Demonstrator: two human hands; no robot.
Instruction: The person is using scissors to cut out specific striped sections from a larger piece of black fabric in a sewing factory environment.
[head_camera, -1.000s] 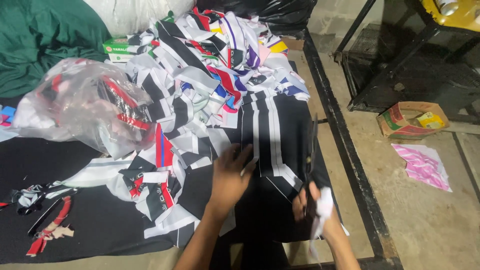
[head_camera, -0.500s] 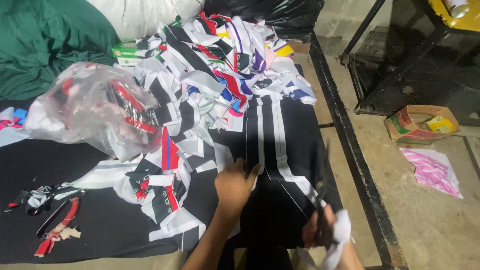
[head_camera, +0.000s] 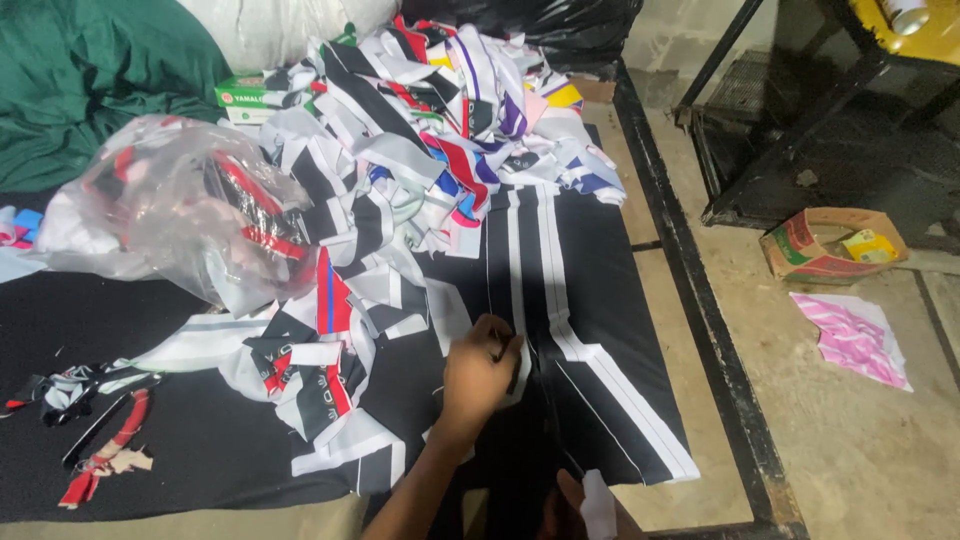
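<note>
Your left hand (head_camera: 480, 375) fingers pinch the black striped cloth (head_camera: 580, 330) | right hand (head_camera: 585, 505) grips white scrap (head_camera: 598, 500) | one clear bag (head_camera: 165, 215) holds red-black scraps

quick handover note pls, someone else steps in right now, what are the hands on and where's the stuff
Left hand: pressed fingers-down on the black fabric with white stripes, pinching at a stripe; grip unclear.
Right hand: at the bottom edge, mostly out of view, by a small white piece.
The fabric lies flat at the table's right end. Behind it, the pile of cut cloth pieces; to the left, the clear plastic bag of scraps. Scissors with red wrapped handles lie untouched far left.
Done: fabric spread out. Left: the pile looks unsorted.
</note>
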